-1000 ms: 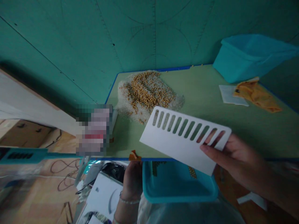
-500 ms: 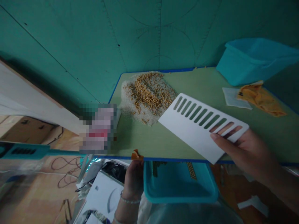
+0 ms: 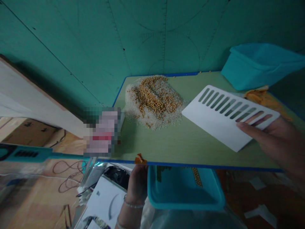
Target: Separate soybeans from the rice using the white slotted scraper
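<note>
My right hand point(image 3: 274, 133) grips a flat white slotted scraper point(image 3: 219, 121) by its slotted end, thumb on top. The scraper is over the right part of the pale green tabletop point(image 3: 162, 146), its far corner close to a heap of white grains point(image 3: 133, 105) and yellow soybeans point(image 3: 154, 98). Below the table's front edge, my left hand point(image 3: 137, 181) is closed at the left side of a turquoise basin point(image 3: 187, 203); its fingertips are hidden. Strips of small beans or a pattern show inside the basin, partly covered by the table edge.
A turquoise bin point(image 3: 254, 66) stands at the back right beside an orange cloth point(image 3: 259, 95). A green wall point(image 3: 143, 35) closes off the back. Brown tape point(image 3: 140, 159) sticks to the front edge. A blurred-out object point(image 3: 102, 132) is at the table's left, near a turquoise handle point(image 3: 26, 153).
My right hand has drawn the scraper to the right and slightly up in view, away from the heap, and it now covers part of the orange cloth. The left hand and basin stay put.
</note>
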### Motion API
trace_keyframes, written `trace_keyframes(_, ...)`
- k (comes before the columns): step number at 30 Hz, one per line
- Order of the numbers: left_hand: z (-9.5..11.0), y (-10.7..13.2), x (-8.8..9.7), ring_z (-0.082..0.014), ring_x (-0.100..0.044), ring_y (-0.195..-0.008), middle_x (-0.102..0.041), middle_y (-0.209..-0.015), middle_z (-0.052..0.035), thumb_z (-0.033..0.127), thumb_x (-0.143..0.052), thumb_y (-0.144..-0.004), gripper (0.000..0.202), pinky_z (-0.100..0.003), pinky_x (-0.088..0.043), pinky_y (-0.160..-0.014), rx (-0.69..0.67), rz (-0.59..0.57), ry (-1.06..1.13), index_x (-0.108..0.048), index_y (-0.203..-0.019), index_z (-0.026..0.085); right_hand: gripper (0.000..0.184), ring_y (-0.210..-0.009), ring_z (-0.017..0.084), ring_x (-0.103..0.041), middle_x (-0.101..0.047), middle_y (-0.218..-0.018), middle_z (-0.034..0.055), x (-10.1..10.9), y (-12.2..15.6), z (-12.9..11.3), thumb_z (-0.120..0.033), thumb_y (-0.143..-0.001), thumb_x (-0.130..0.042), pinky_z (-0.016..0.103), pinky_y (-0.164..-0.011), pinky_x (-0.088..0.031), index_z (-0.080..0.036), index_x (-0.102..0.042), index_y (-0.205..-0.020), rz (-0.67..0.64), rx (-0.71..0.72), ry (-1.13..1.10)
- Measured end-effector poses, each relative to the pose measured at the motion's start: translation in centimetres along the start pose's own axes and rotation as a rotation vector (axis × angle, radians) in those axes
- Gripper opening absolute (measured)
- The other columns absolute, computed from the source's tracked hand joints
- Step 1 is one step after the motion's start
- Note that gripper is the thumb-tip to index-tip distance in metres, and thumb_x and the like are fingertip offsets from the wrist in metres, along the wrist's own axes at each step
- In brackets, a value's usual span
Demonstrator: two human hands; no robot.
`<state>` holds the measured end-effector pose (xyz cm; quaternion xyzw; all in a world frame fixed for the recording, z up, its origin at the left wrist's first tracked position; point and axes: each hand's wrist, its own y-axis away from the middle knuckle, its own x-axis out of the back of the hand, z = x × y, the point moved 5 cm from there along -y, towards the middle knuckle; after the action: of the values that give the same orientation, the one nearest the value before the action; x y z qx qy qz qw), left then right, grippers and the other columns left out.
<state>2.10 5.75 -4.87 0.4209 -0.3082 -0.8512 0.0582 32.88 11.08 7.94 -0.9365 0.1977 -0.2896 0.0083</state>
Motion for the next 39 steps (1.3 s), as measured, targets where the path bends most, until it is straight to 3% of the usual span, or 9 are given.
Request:
trace_keyframes(5,0.1,0.3,-0.1,-0.0289,-0.064,-0.095,-0.071,-0.06,-0.0054,0.016,-0.057,-0.057,0.013,-0.038,-0.047,-0.089,0.016,0.086,-0.024,-0.07,-0.059,0.017,0.022,-0.09,0.027,-0.065,-0.072,-0.094,0.0009,0.8,-0.1,-0.3,-0.032,-0.065,-0.068,0.049,-0.085,-0.049,-0.029,-0.064,-0.087,0.067,-0.102,-0.097)
trace_keyframes(9,0.1,0.4,0.1,-0.0279,-0.064,-0.095,-0.069,-0.058,-0.007,0.011,-0.049,-0.062,0.021,-0.038,-0.049,-0.086,0.032,0.153,-0.012,-0.067,-0.056,0.017,0.027,-0.098,0.024,-0.062,-0.07,-0.105,0.0019,0.8,-0.4,-1.7,-0.03,-0.067,-0.069,0.045,-0.092,-0.044,-0.028,-0.065,-0.094,0.081,-0.047,-0.127)
trace_keyframes(17,-0.3,0.1,0.4,-0.0287,-0.061,-0.101,-0.068,-0.055,-0.0032,0.016,-0.064,-0.059,0.011,-0.038,-0.045,-0.092,0.044,0.043,0.05,-0.071,-0.068,0.018,0.017,-0.081,0.024,-0.063,-0.069,-0.086,0.0042,-3.1,-2.8,-4.0,-0.032,-0.068,-0.065,0.045,-0.081,-0.047,-0.021,-0.06,-0.079,-0.097,0.117,-0.15)
trace_keyframes(20,-0.3,0.2,0.6,-0.0269,-0.06,-0.103,-0.071,-0.064,-0.0042,0.018,-0.063,-0.064,0.014,-0.036,-0.045,-0.091,0.031,0.035,0.061,-0.071,-0.075,0.018,0.015,-0.08,0.023,-0.063,-0.068,-0.083,0.004,-4.5,-3.8,-4.4,-0.033,-0.071,-0.063,0.043,-0.078,-0.046,-0.021,-0.058,-0.077,-0.161,0.169,-0.132)
trace_keyframes(24,-0.3,0.5,0.8,-0.0264,-0.062,-0.098,-0.07,-0.064,-0.0039,0.018,-0.061,-0.065,0.01,-0.035,-0.046,-0.088,0.049,0.036,0.054,-0.07,-0.071,0.018,0.012,-0.077,0.021,-0.062,-0.068,-0.081,0.0027,-5.4,-4.3,-4.6,-0.031,-0.074,-0.059,0.039,-0.075,-0.046,-0.021,-0.056,-0.077,-0.228,0.223,-0.113)
trace_keyframes(28,-0.3,0.4,0.9,-0.0256,-0.064,-0.091,-0.065,-0.054,-0.0025,0.014,-0.055,-0.069,0.016,-0.035,-0.048,-0.085,0.048,0.022,0.03,-0.066,-0.06,0.02,0.013,-0.077,0.021,-0.062,-0.068,-0.078,0.002,-5.0,-3.6,-4.5,-0.033,-0.073,-0.06,0.04,-0.076,-0.046,-0.021,-0.057,-0.077,-0.254,0.229,-0.075)
trace_keyframes(32,-0.4,0.1,1.5,-0.0255,-0.065,-0.088,-0.068,-0.059,-0.005,0.014,-0.048,-0.074,0.023,-0.037,-0.049,-0.083,0.045,0.091,0.031,-0.07,-0.07,0.017,0.015,-0.077,0.023,-0.063,-0.07,-0.081,0.0028,-4.0,-2.4,-4.3,-0.035,-0.071,-0.061,0.041,-0.074,-0.047,-0.022,-0.06,-0.077,-0.284,0.195,-0.045)
trace_keyframes(39,-0.5,0.1,1.2,-0.0247,-0.065,-0.09,-0.069,-0.06,-0.0027,0.009,-0.051,-0.069,0.022,-0.037,-0.048,-0.086,0.043,0.106,0.058,-0.071,-0.074,0.019,0.016,-0.075,0.023,-0.064,-0.072,-0.08,0.0016,-3.2,-2.2,-3.5,-0.035,-0.066,-0.063,0.041,-0.072,-0.048,-0.023,-0.062,-0.076,-0.236,0.128,-0.09)
